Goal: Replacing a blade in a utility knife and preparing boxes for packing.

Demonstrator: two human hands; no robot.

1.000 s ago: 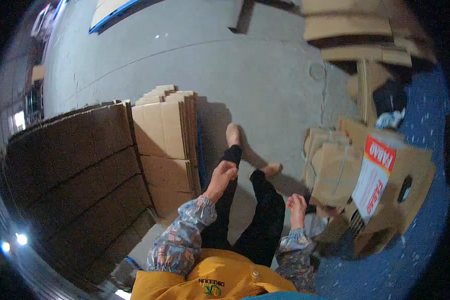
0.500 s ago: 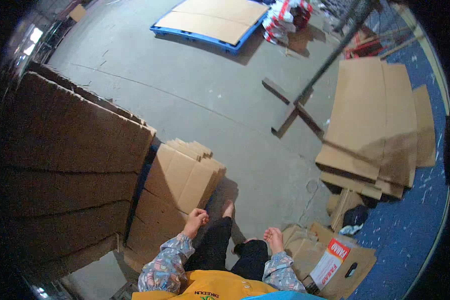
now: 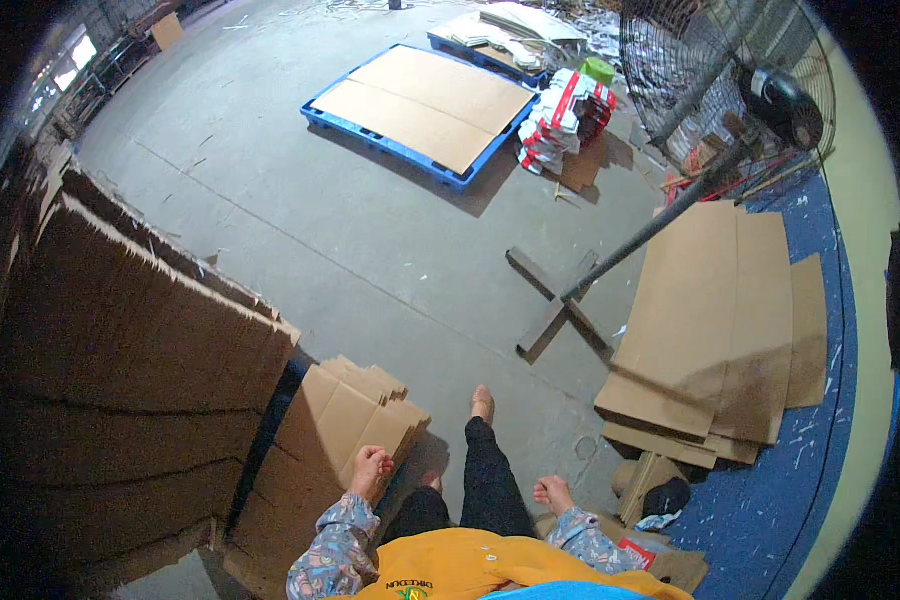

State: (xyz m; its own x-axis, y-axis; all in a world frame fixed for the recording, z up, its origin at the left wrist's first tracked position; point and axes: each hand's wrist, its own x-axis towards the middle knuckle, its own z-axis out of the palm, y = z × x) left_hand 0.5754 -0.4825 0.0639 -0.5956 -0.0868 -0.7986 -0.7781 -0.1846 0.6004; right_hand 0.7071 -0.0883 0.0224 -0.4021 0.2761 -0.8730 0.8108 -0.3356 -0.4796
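Note:
My left hand [image 3: 371, 471] hangs in front of me with its fingers curled in and nothing visible in it. It is nearest to a stack of folded brown cardboard [image 3: 340, 415], which lies beyond and beside it on the left. On the other side my right hand [image 3: 552, 492] is also loosely curled, with no object showing in it. Below that hand, a pile of cardboard scraps [image 3: 682, 570] with a red and white label shows partly past my sleeve. My legs are in mid-stride between the stacks.
Tall brown cardboard stacks [image 3: 140, 310] wall off the left. A fan [image 3: 785, 105] on a cross-shaped metal base [image 3: 567, 300] stands ahead right, beside flat cardboard sheets [image 3: 690, 310]. Farther off are a blue pallet [image 3: 380, 152] bearing a sheet and a red-and-white bundle [image 3: 568, 115].
I have stepped forward, and one foot is now farther out. The view has tilted up, showing more of the fan and far floor. Both hands stay curled.

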